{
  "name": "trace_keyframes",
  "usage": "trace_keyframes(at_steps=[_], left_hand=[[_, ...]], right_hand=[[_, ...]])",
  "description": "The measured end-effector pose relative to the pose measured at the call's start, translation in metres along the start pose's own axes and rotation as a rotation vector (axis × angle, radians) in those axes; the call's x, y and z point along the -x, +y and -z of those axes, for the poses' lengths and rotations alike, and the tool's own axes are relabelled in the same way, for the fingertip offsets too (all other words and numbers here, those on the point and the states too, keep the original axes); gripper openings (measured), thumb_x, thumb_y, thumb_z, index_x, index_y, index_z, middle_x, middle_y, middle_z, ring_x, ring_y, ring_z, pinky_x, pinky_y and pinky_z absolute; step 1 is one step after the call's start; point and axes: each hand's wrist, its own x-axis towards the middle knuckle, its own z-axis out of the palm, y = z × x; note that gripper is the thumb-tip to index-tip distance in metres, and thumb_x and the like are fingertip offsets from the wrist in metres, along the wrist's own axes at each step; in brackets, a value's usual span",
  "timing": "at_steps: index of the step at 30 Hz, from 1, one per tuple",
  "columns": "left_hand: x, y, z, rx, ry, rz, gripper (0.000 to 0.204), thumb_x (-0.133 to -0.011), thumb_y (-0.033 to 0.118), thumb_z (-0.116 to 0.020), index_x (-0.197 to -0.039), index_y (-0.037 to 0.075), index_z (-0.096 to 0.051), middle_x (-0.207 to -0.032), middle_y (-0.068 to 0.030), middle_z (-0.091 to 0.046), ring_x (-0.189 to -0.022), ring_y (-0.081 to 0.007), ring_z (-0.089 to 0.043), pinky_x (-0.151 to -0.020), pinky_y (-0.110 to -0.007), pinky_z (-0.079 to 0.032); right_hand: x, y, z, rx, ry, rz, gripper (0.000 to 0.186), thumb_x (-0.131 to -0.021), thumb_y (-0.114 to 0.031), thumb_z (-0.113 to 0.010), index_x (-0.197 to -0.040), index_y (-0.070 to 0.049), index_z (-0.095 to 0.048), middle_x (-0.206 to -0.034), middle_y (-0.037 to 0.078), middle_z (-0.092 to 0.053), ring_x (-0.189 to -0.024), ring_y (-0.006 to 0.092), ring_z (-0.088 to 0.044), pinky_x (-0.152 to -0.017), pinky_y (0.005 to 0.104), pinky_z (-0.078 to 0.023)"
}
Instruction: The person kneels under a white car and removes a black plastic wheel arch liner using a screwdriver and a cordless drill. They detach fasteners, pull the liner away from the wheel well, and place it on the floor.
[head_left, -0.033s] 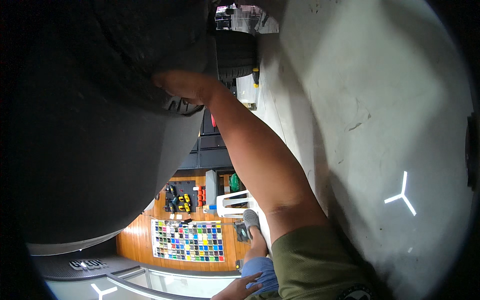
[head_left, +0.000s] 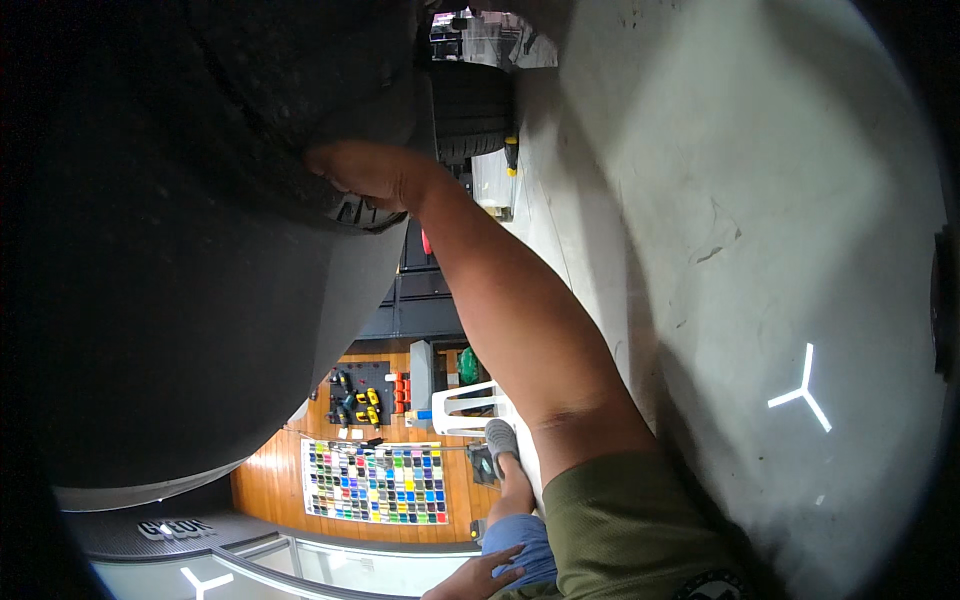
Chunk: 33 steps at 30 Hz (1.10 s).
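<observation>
My right hand (head_left: 365,172) reaches far into a shadowed recess of a large dark curved body (head_left: 250,330), which looks like a vehicle's panel. Its knuckles and wrist lie by the recess edge, beside a slotted dark part (head_left: 362,212). The fingertips fade into shadow, so whatever they touch is hidden. That bare forearm runs up from a green sleeve at the lower edge. Low in the picture, my left hand (head_left: 482,578) rests on the blue shorts (head_left: 520,548) with its fingers apart and holds nothing.
Scene appears sideways. A tyre (head_left: 472,108) and a yellow-black tool (head_left: 511,157) stand beyond my hand. Pale floor (head_left: 720,250) spans the right. Past my arm are dark cabinets (head_left: 422,300), a white plastic stool (head_left: 465,410), yellow power tools (head_left: 368,405) and a colour swatch board (head_left: 375,482).
</observation>
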Motion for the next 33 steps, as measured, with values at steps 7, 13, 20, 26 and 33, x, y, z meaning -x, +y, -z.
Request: trace_keyframes(at_steps=[7,13,20,26,33], left_hand=[[0.005,0.027,0.002,-0.009,-0.011,-0.083,0.048,-0.088,0.025,-0.060,-0.129,0.003,-0.051,-0.118,-0.0216,-0.060,-0.108,-0.0318,-0.059,-0.091,-0.040,-0.045],[0.010,0.007,0.003,-0.022,0.061,-0.127,0.047,-0.086,0.026,-0.062,-0.126,0.003,-0.053,-0.118,-0.0201,-0.060,-0.108,-0.0312,-0.059,-0.091,-0.039,-0.045],[0.000,0.013,-0.001,-0.043,0.012,-0.114,0.044,-0.086,0.024,-0.060,-0.125,0.003,-0.054,-0.116,-0.0204,-0.061,-0.107,-0.0319,-0.060,-0.092,-0.040,-0.045],[0.003,0.022,0.006,-0.020,0.048,-0.126,0.042,-0.086,0.021,-0.060,-0.124,0.003,-0.055,-0.118,-0.0189,-0.061,-0.109,-0.0318,-0.058,-0.093,-0.040,-0.044],[0.002,0.012,-0.003,0.056,0.040,-0.082,0.042,-0.086,0.022,-0.061,-0.123,0.003,-0.056,-0.118,-0.0183,-0.061,-0.110,-0.0303,-0.058,-0.094,-0.040,-0.045]], right_hand=[[0.014,-0.009,0.001,-0.054,0.016,0.063,0.040,-0.084,-0.040,-0.054,-0.107,-0.007,-0.061,-0.097,0.010,-0.054,-0.092,0.0194,-0.047,-0.080,0.0328,-0.036],[0.027,-0.020,-0.006,-0.169,-0.032,-0.011,0.070,-0.082,-0.048,-0.057,-0.135,-0.003,-0.045,-0.144,0.024,-0.033,-0.133,0.0324,-0.032,-0.107,0.0373,-0.024],[0.027,-0.021,-0.003,-0.143,-0.026,0.050,0.058,-0.087,-0.039,-0.056,-0.131,-0.002,-0.049,-0.134,0.020,-0.046,-0.126,0.0270,-0.042,-0.102,0.0371,-0.031],[0.042,-0.020,-0.009,-0.089,0.112,0.193,0.051,-0.092,-0.039,-0.049,-0.128,-0.003,-0.052,-0.126,0.022,-0.053,-0.114,0.0280,-0.054,-0.095,0.0331,-0.039],[0.053,-0.018,-0.019,-0.059,0.116,0.144,0.049,-0.096,-0.043,-0.041,-0.121,-0.004,-0.057,-0.120,0.023,-0.057,-0.114,0.0329,-0.055,-0.097,0.0359,-0.039]])
